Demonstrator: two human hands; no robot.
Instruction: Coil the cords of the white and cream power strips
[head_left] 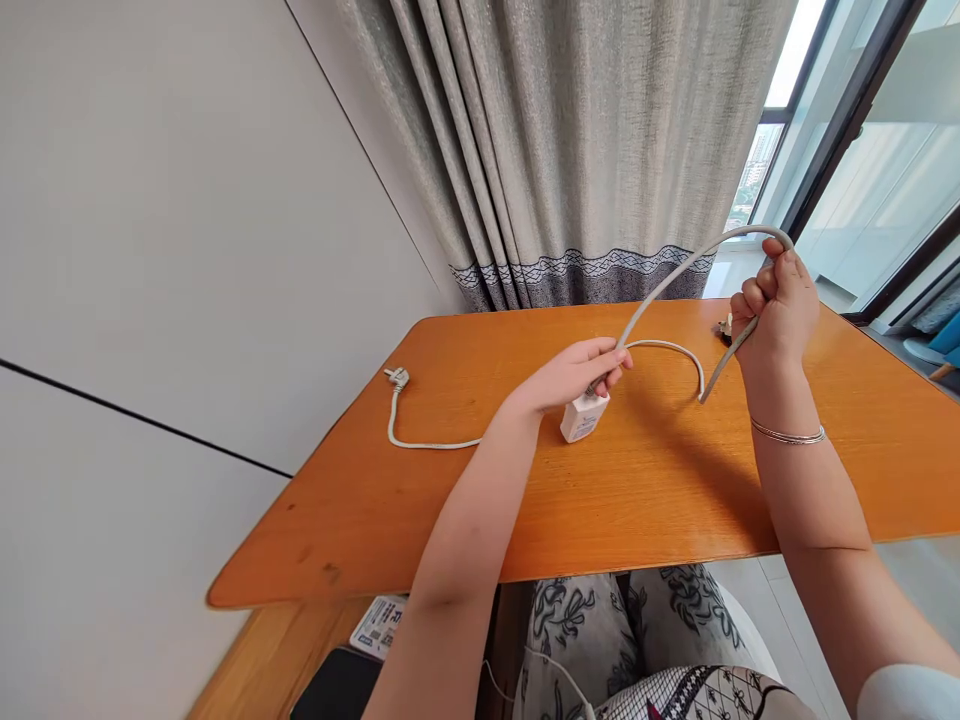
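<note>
A white power cord arches above the wooden table between my two hands. My left hand is closed around the cord next to a small white block with printed markings, possibly the end of a power strip; the rest of the block is hidden by the hand. Raised higher on the right, my right hand grips the cord in a fist. Below it, part of the cord loops down onto the tabletop. A white plug lies at the table's left, its cord running behind my left forearm.
Behind the table hangs a grey curtain, with a white wall panel at left and glass doors at right. A small dark object lies partly hidden behind my right hand. Below the table's front edge are a black item and a printed card.
</note>
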